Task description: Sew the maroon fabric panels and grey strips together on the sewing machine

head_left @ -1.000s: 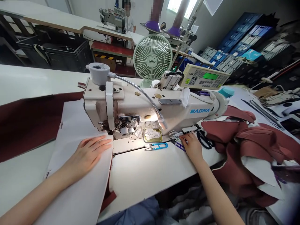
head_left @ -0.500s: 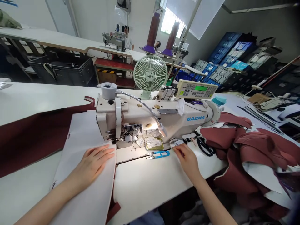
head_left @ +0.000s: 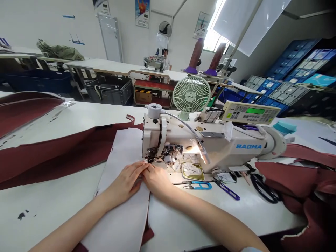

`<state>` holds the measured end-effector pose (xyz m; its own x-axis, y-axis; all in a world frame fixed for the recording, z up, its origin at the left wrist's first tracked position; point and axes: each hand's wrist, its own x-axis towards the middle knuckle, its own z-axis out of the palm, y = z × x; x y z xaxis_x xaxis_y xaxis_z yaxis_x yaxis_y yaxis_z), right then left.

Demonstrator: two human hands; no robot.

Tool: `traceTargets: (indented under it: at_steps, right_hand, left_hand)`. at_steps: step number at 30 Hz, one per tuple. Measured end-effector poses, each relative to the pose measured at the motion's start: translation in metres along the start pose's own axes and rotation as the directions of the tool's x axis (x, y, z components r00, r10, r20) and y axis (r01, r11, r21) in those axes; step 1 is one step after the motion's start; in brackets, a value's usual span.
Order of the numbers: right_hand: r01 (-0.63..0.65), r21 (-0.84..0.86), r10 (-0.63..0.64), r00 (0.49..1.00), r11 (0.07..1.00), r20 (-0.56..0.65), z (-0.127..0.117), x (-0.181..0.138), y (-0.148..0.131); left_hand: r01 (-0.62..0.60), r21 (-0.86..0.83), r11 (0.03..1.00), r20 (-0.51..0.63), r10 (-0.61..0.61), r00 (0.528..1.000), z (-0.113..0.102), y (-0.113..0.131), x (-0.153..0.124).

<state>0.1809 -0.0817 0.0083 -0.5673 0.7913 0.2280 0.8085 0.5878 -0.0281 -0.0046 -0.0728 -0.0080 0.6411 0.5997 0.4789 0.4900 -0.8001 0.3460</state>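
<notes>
Left hand (head_left: 125,182) and right hand (head_left: 157,181) lie palm-down, fingertips touching.

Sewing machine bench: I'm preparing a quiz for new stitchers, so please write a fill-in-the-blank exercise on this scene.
The brand name on the sewing machine reads ____.
The display on its control panel glows ____.
The thread snips on the bench have a ____ handle.
The left hand rests on a white sheet, which lies on ____ material.

Missing words: BAOMA; green; blue; dark red.
</notes>
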Motion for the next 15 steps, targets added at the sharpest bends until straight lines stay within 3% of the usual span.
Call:
traceTargets:
  at_steps: [3,7,10,15]
  right_hand:
    - [-0.05,0.187,0.056,0.998,0.981,-0.028,0.0,-0.011,0.004]
    - [0.082,0.418,-0.014,0.986,0.905,-0.164,-0.011,-0.041,0.014]
    - [0.157,0.447,-0.053,0.97,0.881,-0.236,-0.012,-0.053,0.016]
    - [0.244,0.382,-0.158,0.957,0.892,-0.241,0.0,-0.053,0.012]
  left_hand:
    - [0.008,-0.021,1.0,0.083,-0.007,0.997,-0.001,-0.001,0.002]
    - [-0.029,0.028,0.999,0.172,0.023,0.985,-0.002,0.0,0.003]
    - [-0.052,0.102,0.993,0.196,0.031,0.98,-0.002,0.0,0.003]
    - [-0.072,0.212,0.975,0.238,0.02,0.971,-0.003,0.002,0.004]
